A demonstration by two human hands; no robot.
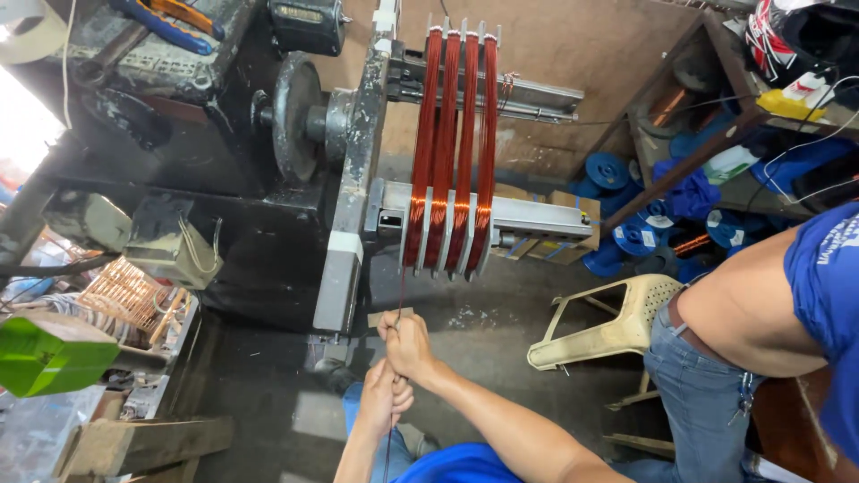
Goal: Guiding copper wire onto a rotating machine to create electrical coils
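Just above the hands, a thin copper wire [400, 295] runs down from the four copper coils [452, 152] wound on the winding frame [465, 219] and passes into both fists. The right hand [408, 344] is clenched around the wire, with the left hand [385, 398] closed on it directly below, the two nearly touching. Below the left hand the wire is too fine to follow, and the wearer's blue shirt [456, 465] cuts off the forearms at the picture's lower edge. Up and left of the hands stands the dark winding machine [295, 116]; its top is cropped. To the right of the hands lies a tipped cream plastic chair [617, 322], and beyond it another person's arm [761, 313], in a blue sleeve and jeans, partly out of view. Blue spools [640, 237] crowd the shelves behind. Underneath is a dusty grey floor [483, 331].
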